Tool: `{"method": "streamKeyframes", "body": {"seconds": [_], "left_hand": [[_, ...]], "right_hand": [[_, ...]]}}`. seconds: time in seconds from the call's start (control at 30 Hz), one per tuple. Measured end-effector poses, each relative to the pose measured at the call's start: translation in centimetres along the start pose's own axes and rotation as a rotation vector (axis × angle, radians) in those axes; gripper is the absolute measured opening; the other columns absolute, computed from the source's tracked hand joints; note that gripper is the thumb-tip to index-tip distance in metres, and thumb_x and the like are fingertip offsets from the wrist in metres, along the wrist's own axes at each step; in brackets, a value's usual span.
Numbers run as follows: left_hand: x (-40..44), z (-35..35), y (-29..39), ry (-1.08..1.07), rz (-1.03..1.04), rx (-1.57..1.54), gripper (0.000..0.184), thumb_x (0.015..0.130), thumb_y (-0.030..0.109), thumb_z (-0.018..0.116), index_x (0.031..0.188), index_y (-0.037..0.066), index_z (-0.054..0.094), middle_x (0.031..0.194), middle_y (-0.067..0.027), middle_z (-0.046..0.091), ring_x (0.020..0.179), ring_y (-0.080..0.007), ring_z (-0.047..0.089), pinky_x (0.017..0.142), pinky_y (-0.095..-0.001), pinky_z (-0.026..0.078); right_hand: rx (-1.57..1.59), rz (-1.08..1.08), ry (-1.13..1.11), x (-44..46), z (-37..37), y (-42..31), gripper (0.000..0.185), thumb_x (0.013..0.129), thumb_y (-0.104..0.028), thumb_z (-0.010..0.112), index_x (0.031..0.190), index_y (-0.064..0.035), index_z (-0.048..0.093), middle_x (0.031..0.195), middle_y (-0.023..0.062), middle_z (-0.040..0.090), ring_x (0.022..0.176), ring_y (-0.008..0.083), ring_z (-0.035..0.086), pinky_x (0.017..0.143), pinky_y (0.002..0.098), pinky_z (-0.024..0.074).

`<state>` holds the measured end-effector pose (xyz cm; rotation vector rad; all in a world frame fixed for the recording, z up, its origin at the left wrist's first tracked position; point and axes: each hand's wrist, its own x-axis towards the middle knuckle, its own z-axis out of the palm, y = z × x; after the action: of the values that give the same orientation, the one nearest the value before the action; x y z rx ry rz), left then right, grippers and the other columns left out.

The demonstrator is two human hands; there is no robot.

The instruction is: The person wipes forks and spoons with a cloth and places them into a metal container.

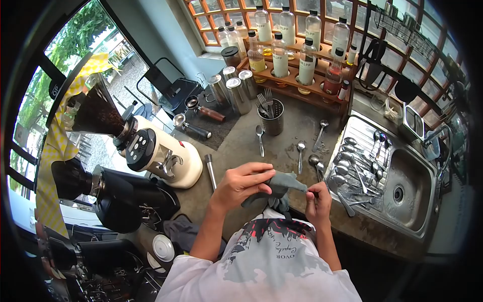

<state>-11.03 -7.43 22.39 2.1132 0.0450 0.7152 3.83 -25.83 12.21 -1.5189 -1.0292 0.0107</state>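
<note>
A grey-green cloth [283, 185] stretches between my two hands, above the counter's front edge. My left hand [244, 185] is closed on its left side, fingers extended over the fabric and the thumb below. At the narrow right end of the cloth, my right hand [318, 202] pinches with thumb and fingers. Whether a utensil lies inside the folds cannot be seen. Just beyond the hands, a spoon [301, 157] lies on the counter, with another spoon [320, 135] farther back. A third spoon [260, 140] rests beside a metal cup [272, 121] that holds several forks.
Many wet spoons and forks [358, 166] cover the drainboard left of the sink basin [410, 194]. Bottles stand in a wooden rack [287, 75] at the back. On the left are a cream coffee grinder [173, 161], a tamper-like tool [210, 171] and portafilters [206, 111].
</note>
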Motion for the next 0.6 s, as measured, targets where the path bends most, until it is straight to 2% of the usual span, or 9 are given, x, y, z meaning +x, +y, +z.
{"method": "streamKeyframes", "body": {"seconds": [0.07,0.2,0.3,0.33,0.43,0.6], "left_hand": [[0.2,-0.1,0.1,0.033,0.005,-0.014,0.029,0.069,-0.002,0.073,0.097,0.001,0.066,0.096,-0.0089,0.063,0.083,-0.0167,0.064,0.066,-0.0275,0.052],[0.4,-1.1,0.6,-0.072,-0.070,-0.015,0.025,0.071,-0.001,0.072,0.094,0.002,0.065,0.090,-0.0056,0.058,0.074,-0.0117,0.059,0.062,-0.0245,0.048],[0.7,-1.4,1.7,-0.158,-0.246,-0.053,0.023,0.072,-0.002,0.070,0.093,0.003,0.062,0.089,-0.0043,0.054,0.070,-0.0104,0.053,0.062,-0.0229,0.044],[0.7,-1.5,1.7,-0.157,-0.247,-0.052,0.023,0.072,-0.002,0.070,0.093,0.003,0.062,0.089,-0.0043,0.054,0.070,-0.0104,0.053,0.062,-0.0229,0.044],[0.2,-1.8,1.3,-0.207,-0.193,-0.014,0.025,0.071,-0.004,0.062,0.096,0.003,0.061,0.089,-0.0027,0.052,0.075,-0.0103,0.053,0.065,-0.0238,0.044],[-0.3,-1.6,0.7,-0.149,-0.293,-0.075,0.027,0.069,-0.005,0.057,0.095,0.003,0.061,0.091,-0.0040,0.052,0.076,-0.0123,0.053,0.066,-0.0242,0.044]], "right_hand": [[0.009,0.026,0.013,0.0,-0.1,0.0,0.012,0.083,-0.008,0.062,0.083,-0.0031,0.052,0.070,0.0095,0.050,0.055,0.0200,0.049,0.050,0.0289,0.0390],[0.065,0.032,0.015,0.1,-0.2,-0.1,0.011,0.083,-0.008,0.062,0.083,-0.0028,0.052,0.070,0.0096,0.050,0.055,0.0195,0.050,0.051,0.0278,0.0393],[0.065,0.055,-0.010,0.1,0.0,-0.4,0.010,0.083,-0.007,0.061,0.082,-0.0026,0.052,0.069,0.0093,0.050,0.056,0.0193,0.051,0.052,0.0274,0.0403],[0.067,0.054,-0.011,0.1,0.1,-0.3,0.010,0.083,-0.007,0.061,0.082,-0.0026,0.052,0.069,0.0093,0.050,0.056,0.0193,0.051,0.052,0.0274,0.0403],[0.058,-0.006,-0.034,-0.1,0.4,0.3,0.018,0.090,-0.017,0.057,0.083,-0.0018,0.051,0.070,0.0041,0.047,0.057,0.0105,0.042,0.052,0.0242,0.0332],[0.079,0.020,-0.053,0.2,0.4,0.2,0.018,0.090,-0.016,0.058,0.082,-0.0018,0.051,0.070,0.0043,0.048,0.057,0.0105,0.043,0.051,0.0239,0.0341]]}}
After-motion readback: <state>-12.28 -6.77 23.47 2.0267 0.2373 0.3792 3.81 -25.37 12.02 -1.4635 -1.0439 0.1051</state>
